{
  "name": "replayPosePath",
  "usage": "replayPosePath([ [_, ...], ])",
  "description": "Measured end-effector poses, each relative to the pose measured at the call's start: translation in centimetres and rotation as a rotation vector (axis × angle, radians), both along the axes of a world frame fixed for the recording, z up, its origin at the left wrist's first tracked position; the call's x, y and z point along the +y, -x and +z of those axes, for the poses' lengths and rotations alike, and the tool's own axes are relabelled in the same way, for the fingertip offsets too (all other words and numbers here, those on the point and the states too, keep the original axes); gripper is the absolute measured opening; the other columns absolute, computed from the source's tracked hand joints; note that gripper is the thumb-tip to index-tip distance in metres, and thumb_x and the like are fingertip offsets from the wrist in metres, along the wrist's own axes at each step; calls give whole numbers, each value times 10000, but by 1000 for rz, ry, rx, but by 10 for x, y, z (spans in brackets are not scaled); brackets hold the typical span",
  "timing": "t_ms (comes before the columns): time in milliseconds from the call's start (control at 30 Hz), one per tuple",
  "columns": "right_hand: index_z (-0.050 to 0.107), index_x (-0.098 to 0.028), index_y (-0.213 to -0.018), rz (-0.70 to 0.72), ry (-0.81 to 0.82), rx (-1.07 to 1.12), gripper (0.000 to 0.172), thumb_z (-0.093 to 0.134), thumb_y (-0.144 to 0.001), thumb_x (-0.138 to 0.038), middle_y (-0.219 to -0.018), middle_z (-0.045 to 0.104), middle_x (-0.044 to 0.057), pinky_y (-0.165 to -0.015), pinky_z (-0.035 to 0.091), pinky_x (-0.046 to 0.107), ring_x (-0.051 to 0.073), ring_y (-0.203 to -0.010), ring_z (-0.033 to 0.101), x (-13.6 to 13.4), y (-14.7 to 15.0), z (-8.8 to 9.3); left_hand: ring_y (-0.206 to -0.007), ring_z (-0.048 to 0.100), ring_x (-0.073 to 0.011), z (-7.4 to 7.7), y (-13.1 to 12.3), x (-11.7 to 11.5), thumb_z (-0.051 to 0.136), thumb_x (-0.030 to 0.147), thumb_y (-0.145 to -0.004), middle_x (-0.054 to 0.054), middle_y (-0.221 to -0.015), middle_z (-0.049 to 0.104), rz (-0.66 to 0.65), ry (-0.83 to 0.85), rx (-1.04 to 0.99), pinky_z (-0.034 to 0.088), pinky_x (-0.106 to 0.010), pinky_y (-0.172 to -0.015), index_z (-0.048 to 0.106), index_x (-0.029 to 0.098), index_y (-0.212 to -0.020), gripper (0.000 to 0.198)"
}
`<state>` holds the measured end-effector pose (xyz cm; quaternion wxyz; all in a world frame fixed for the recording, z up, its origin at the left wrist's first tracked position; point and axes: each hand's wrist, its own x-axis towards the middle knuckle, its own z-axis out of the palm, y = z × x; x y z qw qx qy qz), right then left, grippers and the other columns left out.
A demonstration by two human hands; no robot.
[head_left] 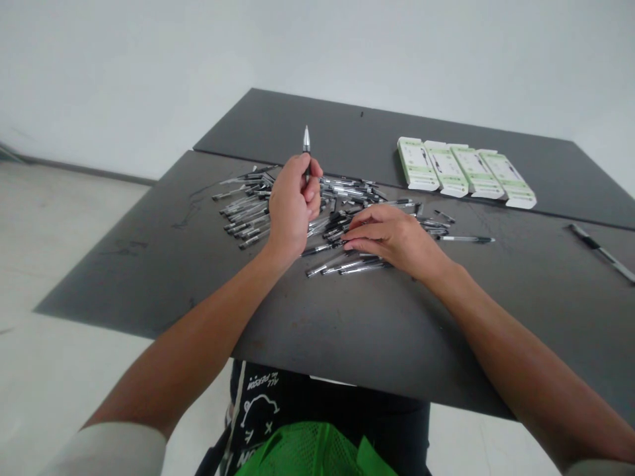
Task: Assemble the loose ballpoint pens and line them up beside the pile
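My left hand (295, 198) is closed around a pen (306, 140). It holds the pen upright above the table, with the silver cone tip pointing up; the lower part is hidden in the fist. Lower and to the right, my right hand (391, 235) reaches over a heap of clear and black pens (248, 215). Its thumb and index finger pinch at the end of a dark-ended pen (322, 249) that lies at the heap's near side. Several pens (364, 266) lie side by side just below those fingers.
Four-panel row aside, several flat white-and-green boxes (461, 170) with open flaps lie at the back right of the dark table (317, 317). A single pen (602, 253) rests near the right edge. A small dark piece (362, 114) lies far back, before a white wall.
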<state>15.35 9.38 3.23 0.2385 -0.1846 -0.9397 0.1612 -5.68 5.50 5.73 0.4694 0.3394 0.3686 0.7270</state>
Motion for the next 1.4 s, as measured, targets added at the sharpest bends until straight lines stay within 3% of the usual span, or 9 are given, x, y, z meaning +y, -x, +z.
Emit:
replayPosePath([
  [133,884,-255,-1093,-7,-2,-51,186,747,-1040,-370,-1151,846,85,-968,553,416,266,-1045,744,0,0,-6,-421,159,-82,1,1,1,782,612,-875,71,-590,256,21,6,2,69,-297,-434,581,252,-714,442],
  [300,879,-242,-1121,-16,3,-57,196,736,-1049,-356,-1140,868,87,-976,547,416,267,-1034,765,-1,-1,-9,-441,137,-96,4,6,3,673,440,-940,61,-588,262,34,46,-8,96,-261,-418,567,259,-696,322],
  [533,880,-223,-1113,-17,-11,-63,193,750,-1043,-347,-1164,872,89,-977,544,426,273,-1043,780,-3,-4,-8,-419,132,-84,9,17,7,586,355,-1003,71,-582,245,51,26,-74,85,-269,-415,567,238,-675,349],
  [767,888,-275,-1112,-9,-63,-2,183,742,-1045,-363,-1178,872,68,-984,531,452,273,-1040,792,3,10,15,-389,158,-72,10,30,12,701,416,-936,62,-572,271,46,-2,-63,77,-277,-416,577,240,-660,349],
  [900,882,-255,-1088,57,-75,-195,162,730,-1032,-252,-1116,880,43,-968,522,419,269,-1019,795,12,39,25,-412,152,-73,13,37,14,650,410,-997,65,-588,267,56,-1,-51,81,-261,-408,595,226,-659,388],
  [1067,881,-233,-1128,61,-64,-278,203,725,-1005,-192,-1162,847,90,-979,536,411,286,-1067,776,20,63,15,-413,149,-71,14,39,14,603,459,-1051,69,-574,265,64,6,-42,95,-246,-385,584,222,-672,447],
  [1200,876,-196,-1131,44,-69,-259,185,748,-1009,-251,-1140,797,136,-961,548,427,298,-1048,749,23,59,7,-401,152,-66,15,38,14,641,530,-1047,70,-560,250,48,-10,-51,97,-233,-372,574,221,-660,499],
  [1400,886,-244,-1054,71,-61,-275,168,728,-1036,-297,-1046,818,85,-952,543,424,266,-980,740,30,48,7,-406,137,-71,16,39,14,598,498,-1077,72,-556,250,66,8,-56,90,-231,-375,569,222,-648,511],
])
